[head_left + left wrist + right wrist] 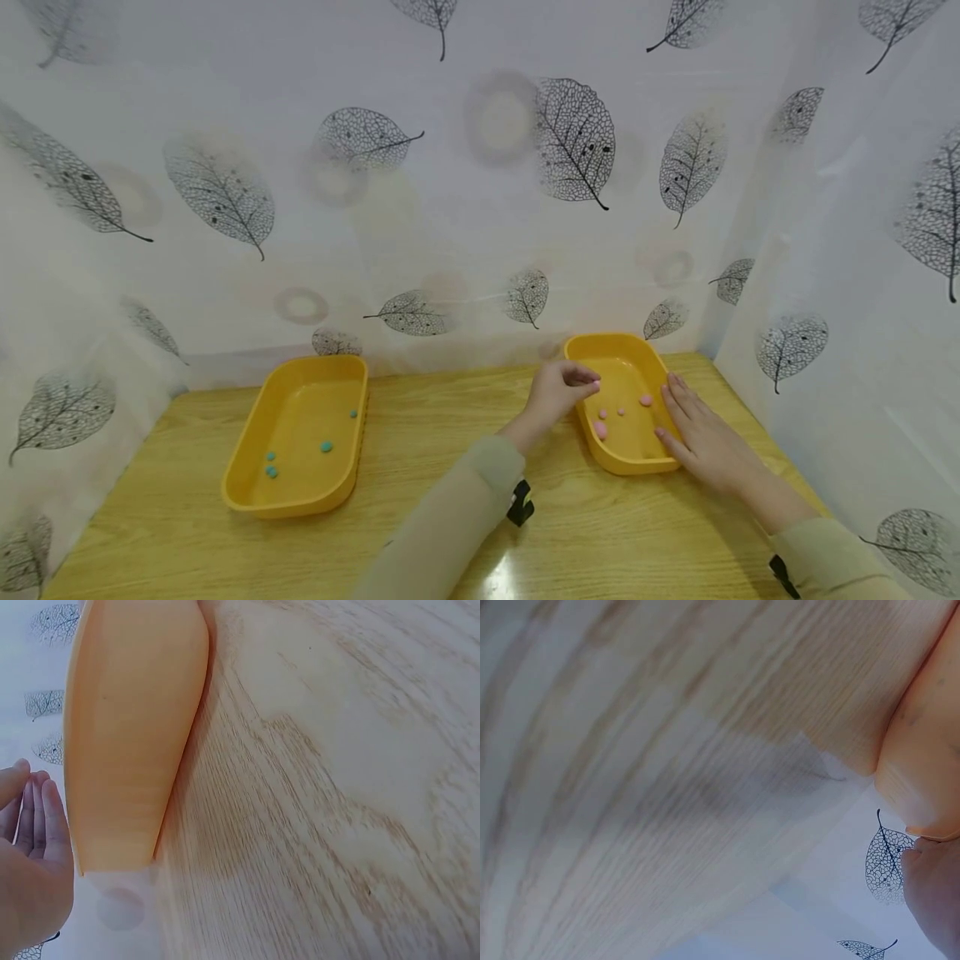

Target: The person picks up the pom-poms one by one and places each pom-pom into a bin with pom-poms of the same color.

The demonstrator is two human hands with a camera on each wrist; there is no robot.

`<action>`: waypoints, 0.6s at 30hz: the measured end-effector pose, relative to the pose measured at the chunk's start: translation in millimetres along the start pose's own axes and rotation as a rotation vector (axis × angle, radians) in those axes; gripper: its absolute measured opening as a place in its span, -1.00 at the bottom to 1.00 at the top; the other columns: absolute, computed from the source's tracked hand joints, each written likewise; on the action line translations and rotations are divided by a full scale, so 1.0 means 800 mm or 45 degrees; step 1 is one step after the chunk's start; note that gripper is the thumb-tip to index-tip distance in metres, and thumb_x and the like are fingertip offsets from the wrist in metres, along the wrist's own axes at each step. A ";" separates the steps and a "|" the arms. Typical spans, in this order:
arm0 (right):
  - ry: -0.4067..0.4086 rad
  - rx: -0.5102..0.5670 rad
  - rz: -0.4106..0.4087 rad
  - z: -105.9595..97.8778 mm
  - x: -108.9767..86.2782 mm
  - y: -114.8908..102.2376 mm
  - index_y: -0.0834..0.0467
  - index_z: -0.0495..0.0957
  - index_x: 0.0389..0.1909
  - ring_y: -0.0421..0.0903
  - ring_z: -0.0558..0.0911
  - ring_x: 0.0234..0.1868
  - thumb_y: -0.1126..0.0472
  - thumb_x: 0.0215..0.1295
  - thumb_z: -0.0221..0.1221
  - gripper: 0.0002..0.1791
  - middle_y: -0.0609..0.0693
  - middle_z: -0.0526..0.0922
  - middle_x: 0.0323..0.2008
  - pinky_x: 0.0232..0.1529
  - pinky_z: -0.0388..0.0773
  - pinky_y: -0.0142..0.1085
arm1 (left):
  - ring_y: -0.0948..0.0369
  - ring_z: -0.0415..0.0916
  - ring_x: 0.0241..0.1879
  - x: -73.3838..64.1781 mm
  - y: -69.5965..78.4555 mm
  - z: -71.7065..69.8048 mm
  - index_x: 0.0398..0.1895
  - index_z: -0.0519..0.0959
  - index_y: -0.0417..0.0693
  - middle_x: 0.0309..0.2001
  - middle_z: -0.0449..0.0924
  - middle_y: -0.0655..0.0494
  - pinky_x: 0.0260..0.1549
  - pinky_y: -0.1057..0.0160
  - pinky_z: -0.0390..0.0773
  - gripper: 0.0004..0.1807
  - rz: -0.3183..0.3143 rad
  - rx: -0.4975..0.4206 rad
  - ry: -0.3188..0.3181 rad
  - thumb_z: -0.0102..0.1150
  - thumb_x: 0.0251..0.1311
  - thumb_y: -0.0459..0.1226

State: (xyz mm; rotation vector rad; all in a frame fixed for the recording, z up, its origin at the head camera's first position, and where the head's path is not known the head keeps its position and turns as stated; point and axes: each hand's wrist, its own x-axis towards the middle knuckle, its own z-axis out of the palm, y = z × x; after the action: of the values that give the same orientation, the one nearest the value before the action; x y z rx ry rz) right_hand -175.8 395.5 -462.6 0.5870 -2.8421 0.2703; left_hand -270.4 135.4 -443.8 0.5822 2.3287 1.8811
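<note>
In the head view, my left hand [555, 393] is over the left rim of the right-hand yellow tray [617, 368]. Its thumb and fingertips pinch a small pink lump [597, 383]. Several more pink lumps, such as a larger one [600, 430], lie on the tray's floor. My right hand [711, 443] rests on the tray's right rim with its fingers straight. The left wrist view has the left hand [34, 859] beside the tray's outer wall [135, 742]. Part of the right hand [935, 892] touches the tray [922, 765] in the right wrist view.
Another yellow tray [300, 412] stands on the left of the wooden table [442, 433], holding several small green lumps [326, 447]. A white curtain [465, 217] printed with dark leaves hangs behind the table and along its sides.
</note>
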 end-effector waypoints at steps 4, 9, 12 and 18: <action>0.004 -0.001 -0.001 0.001 0.000 0.000 0.57 0.14 0.54 0.42 0.11 0.65 0.01 0.65 0.04 -0.21 0.55 0.09 0.59 0.50 -0.64 -0.66 | 0.33 0.71 -0.33 0.005 -0.002 0.003 -0.16 0.80 -0.29 -0.17 0.85 -0.14 -0.29 0.54 0.64 -0.89 -0.022 0.008 0.029 0.43 0.30 -0.42; 0.011 -0.004 -0.005 0.003 -0.001 0.002 0.56 0.15 0.55 0.40 0.10 0.66 0.01 0.65 0.05 -0.21 0.54 0.09 0.60 0.53 -0.61 -0.62 | 0.27 0.75 -0.31 0.010 -0.002 0.006 -0.17 0.80 -0.29 -0.17 0.85 -0.15 -0.30 0.54 0.64 -0.90 -0.036 0.025 0.057 0.44 0.29 -0.43; 0.013 -0.003 -0.007 0.003 -0.001 0.003 0.55 0.14 0.55 0.40 0.11 0.66 0.01 0.65 0.05 -0.21 0.54 0.10 0.60 0.52 -0.61 -0.64 | 0.21 0.77 -0.29 0.014 -0.001 0.006 -0.16 0.79 -0.31 -0.17 0.85 -0.16 -0.28 0.54 0.66 -0.89 -0.030 0.042 0.062 0.43 0.29 -0.44; 0.011 -0.008 -0.011 0.003 0.000 0.004 0.55 0.13 0.56 0.39 0.10 0.67 0.00 0.66 0.04 -0.21 0.54 0.09 0.60 0.50 -0.62 -0.66 | 0.23 0.74 -0.31 0.022 0.001 0.004 -0.16 0.80 -0.29 -0.18 0.85 -0.15 -0.32 0.55 0.65 -0.89 -0.049 0.110 0.042 0.43 0.31 -0.42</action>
State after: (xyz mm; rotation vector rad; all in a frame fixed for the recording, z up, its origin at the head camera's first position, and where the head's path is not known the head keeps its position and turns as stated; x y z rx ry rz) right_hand -177.1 397.6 -465.4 0.5949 -2.8305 0.2622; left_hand -285.2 144.6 -441.0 0.5146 2.4338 1.7951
